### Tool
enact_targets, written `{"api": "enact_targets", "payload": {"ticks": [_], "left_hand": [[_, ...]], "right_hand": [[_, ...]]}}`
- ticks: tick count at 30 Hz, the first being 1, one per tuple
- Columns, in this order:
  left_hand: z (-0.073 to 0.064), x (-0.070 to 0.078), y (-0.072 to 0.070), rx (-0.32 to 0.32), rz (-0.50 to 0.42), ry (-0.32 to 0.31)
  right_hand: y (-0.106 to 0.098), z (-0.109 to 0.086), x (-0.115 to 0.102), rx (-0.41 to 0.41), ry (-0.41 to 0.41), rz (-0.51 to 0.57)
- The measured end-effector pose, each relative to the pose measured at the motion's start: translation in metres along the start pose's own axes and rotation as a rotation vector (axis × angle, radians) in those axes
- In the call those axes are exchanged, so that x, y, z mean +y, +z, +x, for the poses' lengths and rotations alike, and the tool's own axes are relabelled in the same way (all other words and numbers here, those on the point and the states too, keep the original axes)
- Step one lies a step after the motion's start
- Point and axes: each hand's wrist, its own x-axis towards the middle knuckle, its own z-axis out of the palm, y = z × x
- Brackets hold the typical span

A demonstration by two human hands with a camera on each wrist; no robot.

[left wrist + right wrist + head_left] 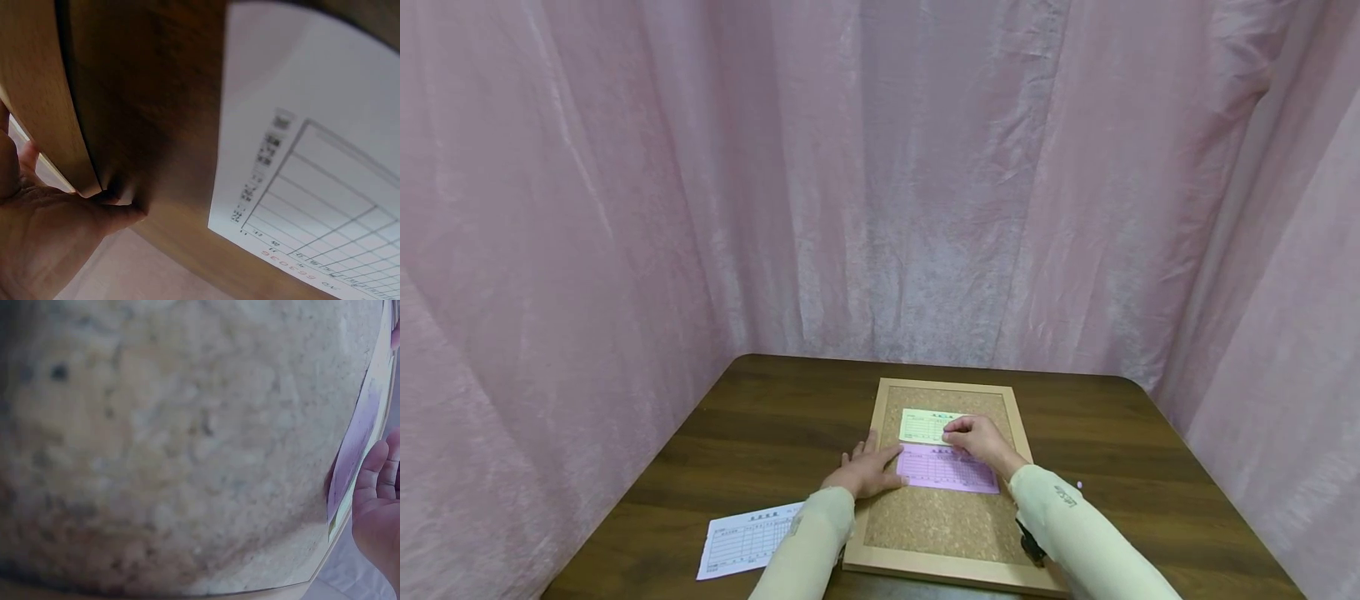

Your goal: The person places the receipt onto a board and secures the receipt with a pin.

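Observation:
A cork board (pixel 940 523) in a light wood frame lies on the table, with a yellow printed slip (pixel 917 424) above a pink printed slip (pixel 947 468). Thumb and forefinger of my left hand (pixel 863 475) press the pink slip's left edge, while the other fingers reach over the frame (pixel 47 94). My right hand (pixel 983 439) pinches a small purple pushpin (pixel 947 430) over the lower part of the yellow slip, close to the pink slip's top edge. Most of the pin is hidden by the fingertips. In the right wrist view, the right hand (pixel 378 506) shows beside the pink slip (pixel 356 444).
A white printed slip (pixel 747 542) lies on the dark wood table (pixel 790 425) left of the board, partly under the left sleeve. Another small purple piece (pixel 1079 484) sits right of the board. Pink curtains (pixel 925 183) hang around the table.

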Motion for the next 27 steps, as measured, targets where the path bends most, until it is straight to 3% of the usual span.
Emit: {"api": "enact_targets", "payload": {"ticks": [8,27], "left_hand": [[-0.0002,0.0020,-0.0027,-0.003,0.002,-0.003],[0.0000,0.0011,-0.0022,-0.003,0.003,-0.012]], "right_hand": [[-0.0018,-0.0012,0.0055,0.010,0.015,-0.071],[0.0034,0.0013,0.0041,0.010,0.023,-0.101]]}}
